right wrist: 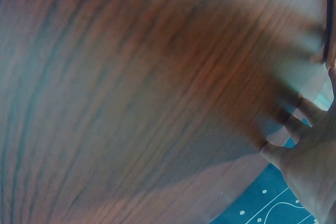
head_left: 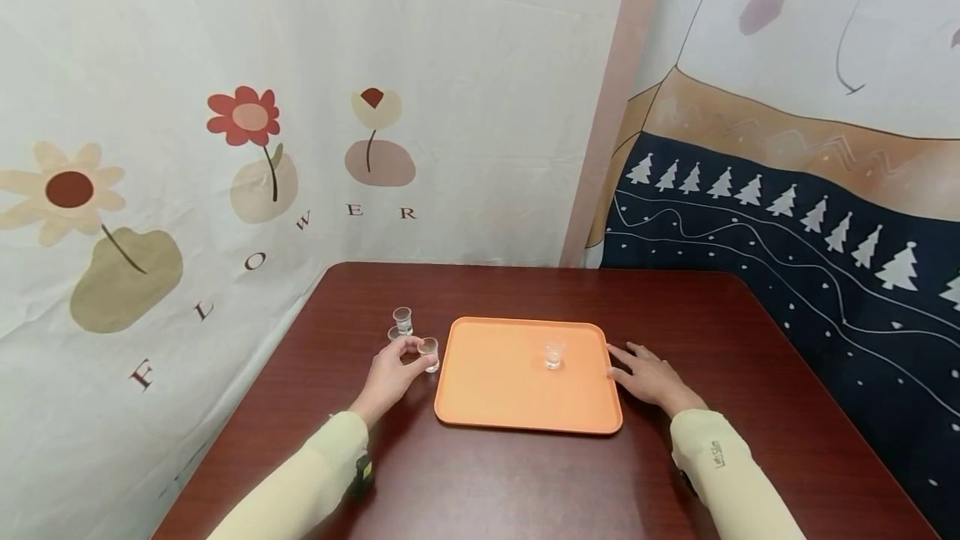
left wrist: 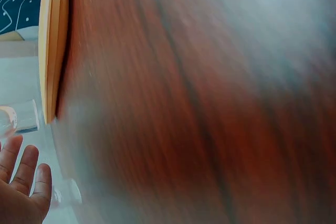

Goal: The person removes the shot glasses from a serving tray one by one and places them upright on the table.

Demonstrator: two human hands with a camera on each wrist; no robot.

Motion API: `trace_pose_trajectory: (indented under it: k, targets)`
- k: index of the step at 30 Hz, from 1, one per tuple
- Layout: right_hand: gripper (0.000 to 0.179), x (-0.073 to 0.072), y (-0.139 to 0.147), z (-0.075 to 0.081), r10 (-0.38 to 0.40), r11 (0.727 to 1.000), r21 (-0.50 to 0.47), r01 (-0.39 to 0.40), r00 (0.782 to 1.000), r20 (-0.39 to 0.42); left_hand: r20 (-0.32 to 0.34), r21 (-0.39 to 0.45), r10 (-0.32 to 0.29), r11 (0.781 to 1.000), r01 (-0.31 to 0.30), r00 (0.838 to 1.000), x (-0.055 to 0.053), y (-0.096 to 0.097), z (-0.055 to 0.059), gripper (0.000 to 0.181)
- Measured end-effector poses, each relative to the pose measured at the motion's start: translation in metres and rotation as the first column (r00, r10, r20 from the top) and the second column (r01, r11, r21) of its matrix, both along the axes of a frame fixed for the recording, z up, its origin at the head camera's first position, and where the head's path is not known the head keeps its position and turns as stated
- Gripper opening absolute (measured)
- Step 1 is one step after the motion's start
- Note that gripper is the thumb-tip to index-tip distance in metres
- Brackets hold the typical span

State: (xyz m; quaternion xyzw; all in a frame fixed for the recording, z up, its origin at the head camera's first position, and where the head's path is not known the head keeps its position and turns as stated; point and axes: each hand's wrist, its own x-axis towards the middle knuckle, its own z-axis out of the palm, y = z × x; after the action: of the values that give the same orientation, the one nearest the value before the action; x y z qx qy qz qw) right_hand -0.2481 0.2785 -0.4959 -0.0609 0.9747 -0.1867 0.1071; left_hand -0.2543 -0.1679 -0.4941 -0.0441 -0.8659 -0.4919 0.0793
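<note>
My left hand (head_left: 386,379) pinches a small clear shot glass (head_left: 428,347) between thumb and fingers, just left of the orange tray (head_left: 495,400). In the left wrist view this glass (left wrist: 26,116) is cut off at the left edge, near the tray's end. Close behind the hand are two similar glasses, one upright glass (head_left: 402,320) and another glass (head_left: 393,333) partly hidden by the fingers. Another small glass (head_left: 553,355) stands upright on the tray, right of its middle. My right hand (head_left: 651,380) touches the tray's right edge, its fingers spread and fairly straight.
The tray lies flat on a dark red-brown wooden table (head_left: 517,486). A pale cloth (head_left: 480,107) printed with flowers hangs behind the table and along its left. On the right hangs a dark blue cloth (head_left: 810,273) with white trees.
</note>
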Motion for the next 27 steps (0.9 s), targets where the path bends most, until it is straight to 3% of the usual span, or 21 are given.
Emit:
trace_pose_trajectory:
  k: [15, 27]
  targets:
    - [0.063, -0.003, 0.001, -0.002, -0.01, 1.0, -0.003, 0.01, 1.0, 0.016, 0.007, -0.04, 0.059, 0.998, -0.058, 0.998, 0.004, -0.041, -0.008, 0.036]
    - [0.062, -0.001, 0.0, -0.003, -0.008, 1.0, 0.003, 0.008, 1.0, -0.013, 0.036, -0.083, 0.085, 0.993, -0.082, 0.996, 0.003, -0.055, -0.015, 0.032]
